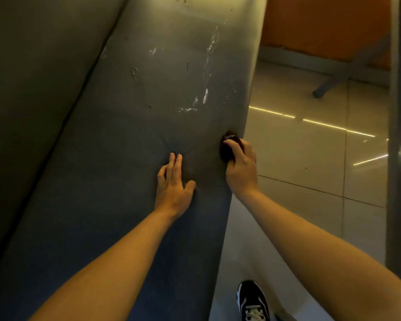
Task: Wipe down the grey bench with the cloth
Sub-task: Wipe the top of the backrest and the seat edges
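Head camera looks down along the grey bench (pixel 125 140), whose seat runs from the near edge of the frame up and away, with its padded backrest (pixel 33 89) rising on the left. The cloth (pixel 228 148), a small dark brown wad, sits at the right-hand edge of the seat, where the cushion curves down toward the floor. The right hand (pixel 242 170) grips it from behind and above, fingers curled over the wad so that only its far end and left side show past the knuckles; how much cloth is bunched inside the palm cannot be told. The left hand (pixel 174 184) lies flat on the seat just to the left of the cloth, apart from it, fingers straight and close together, thumb spread out to the right, with the cushion dimpled around the fingertips. Farther up the seat, beyond both hands, pale scuffs and flakes (pixel 205 96) mark the grey surface; whether they are dirt or worn covering is unclear. To the right lies a pale tiled floor (pixel 299 158) with thin streaks of reflected light, and a black and white shoe (pixel 252 302) is cut off by the bottom edge. An orange surface (pixel 322 24) shows at top right, only partly in view.
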{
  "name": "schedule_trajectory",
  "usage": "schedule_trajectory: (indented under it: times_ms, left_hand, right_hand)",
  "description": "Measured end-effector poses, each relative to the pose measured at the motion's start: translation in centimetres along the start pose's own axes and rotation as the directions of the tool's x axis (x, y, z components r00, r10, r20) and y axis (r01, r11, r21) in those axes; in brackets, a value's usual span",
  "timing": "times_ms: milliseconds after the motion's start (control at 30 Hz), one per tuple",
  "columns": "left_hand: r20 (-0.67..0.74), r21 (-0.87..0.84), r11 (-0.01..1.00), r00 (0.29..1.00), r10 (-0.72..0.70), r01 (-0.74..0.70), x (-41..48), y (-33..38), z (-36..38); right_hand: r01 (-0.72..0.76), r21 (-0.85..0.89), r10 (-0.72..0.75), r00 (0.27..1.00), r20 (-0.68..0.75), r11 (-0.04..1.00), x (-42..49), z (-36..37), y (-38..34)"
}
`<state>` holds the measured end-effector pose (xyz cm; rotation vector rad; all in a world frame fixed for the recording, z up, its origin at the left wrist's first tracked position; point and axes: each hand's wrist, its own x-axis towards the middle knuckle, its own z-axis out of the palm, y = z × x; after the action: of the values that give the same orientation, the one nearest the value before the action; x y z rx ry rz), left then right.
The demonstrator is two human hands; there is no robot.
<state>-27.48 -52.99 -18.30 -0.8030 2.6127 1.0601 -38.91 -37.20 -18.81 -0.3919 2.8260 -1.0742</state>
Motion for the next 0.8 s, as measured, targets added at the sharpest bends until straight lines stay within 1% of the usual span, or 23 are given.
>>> schedule_trajectory:
  times_ms: [33, 100, 167, 233, 267, 300, 333, 400, 433, 500, 633, 667, 733, 800]
  left_hand:
    - [0.003, 0.003, 1.0, 1.0, -0.001, 0.001, -0.1, 0.1, -0.1]
    - [0.01, 0.019, 1.0, 1.0, -0.001, 0.001, -0.1, 0.2, -0.4]
    - [0.027, 0.046, 0.999, 1.0, -0.002, 0.001, 0.1, -0.1, -0.9]
    - [0.036, 0.067, 0.998, 0.999, -0.003, 0.0, 0.2, -0.7, -1.4]
    - [0.04, 0.07, 0.998, 0.999, -0.009, 0.007, 0.3, -1.0, -1.7]
    - [0.04, 0.07, 0.997, 0.999, -0.017, 0.015, 0.4, -1.2, -1.9]
    - [0.032, 0.074, 0.997, 0.999, -0.02, 0.017, 0.6, -1.4, -2.0]
    - [0.0, 0.086, 0.996, 1.0, -0.007, 0.007, 0.7, -1.6, -1.7]
    - [-0.014, 0.087, 0.996, 1.0, -0.003, 0.004, 0.8, -1.7, -1.4]
    - [-0.05, 0.097, 0.995, 0.999, 0.007, -0.002, 0.8, -2.3, -0.8]
    - [-0.126, 0.119, 0.991, 0.989, 0.083, -0.068, 1.6, -2.8, -0.3]
    - [-0.125, 0.131, 0.988, 0.987, 0.098, -0.082, 1.9, -2.9, -0.2]
    - [-0.125, 0.154, 0.983, 0.985, 0.119, -0.099, 1.7, -3.1, -0.1]
    - [-0.131, 0.155, 0.981, 0.982, 0.139, -0.118, 1.7, -3.3, -0.1]
  right_hand:
    - [-0.02, 0.011, 0.02, 1.0, -0.01, 1.0, -0.8, 0.1, -0.5]
    - [0.024, 0.003, -0.024, 1.0, 0.015, 1.0, -2.2, 0.2, -1.1]
    - [0.16, -0.011, -0.159, 0.984, 0.075, 0.987, -3.3, 0.0, -1.2]
    - [0.325, 0.007, -0.32, 0.928, 0.19, 0.946, -4.0, -0.3, -0.8]
    - [0.385, 0.019, -0.378, 0.896, 0.232, 0.923, -3.6, -0.7, -0.5]
    - [0.413, 0.026, -0.407, 0.881, 0.24, 0.91, -2.6, -0.9, 0.0]
    - [0.398, 0.026, -0.394, 0.893, 0.216, 0.917, -1.1, -1.0, 0.4]
    - [0.248, 0.026, -0.249, 0.96, 0.131, 0.968, 2.4, -1.2, 0.9]
    - [0.174, 0.032, -0.177, 0.978, 0.112, 0.984, 3.7, -1.2, 0.9]
    - [0.123, 0.056, -0.128, 0.988, 0.085, 0.991, 4.5, -0.1, 0.6]
    - [0.169, 0.063, -0.171, 0.985, 0.028, 0.984, 1.4, 1.4, -0.2]
    - [0.207, 0.049, -0.208, 0.978, 0.019, 0.977, 0.5, 1.8, -0.4]
    - [0.343, 0.029, -0.344, 0.938, 0.042, 0.939, -2.2, 2.6, -1.3]
    - [0.477, 0.04, -0.478, 0.873, 0.1, 0.878, -4.6, 3.2, -2.3]
